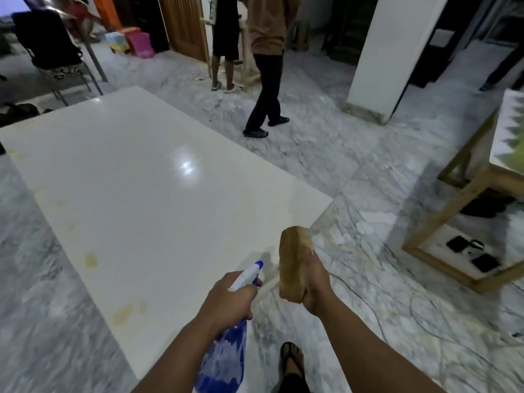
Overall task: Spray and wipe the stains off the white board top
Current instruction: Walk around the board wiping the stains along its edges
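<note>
Hands: left [226, 300] grips blurred spray bottle [224, 361], base cut off; right [316, 282] clutches tan cloth [293, 265].

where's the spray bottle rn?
Head view, bottom centre: the spray bottle is in the left hand, nozzle aimed at the board's near edge, just left of the cloth in the right hand.

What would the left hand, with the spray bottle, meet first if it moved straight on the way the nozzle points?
Probably the white board top. The left hand aims the spray bottle forward and up-right, across the board's near right part; nothing stands between. Depth is unclear, so it may pass above the surface.
</note>
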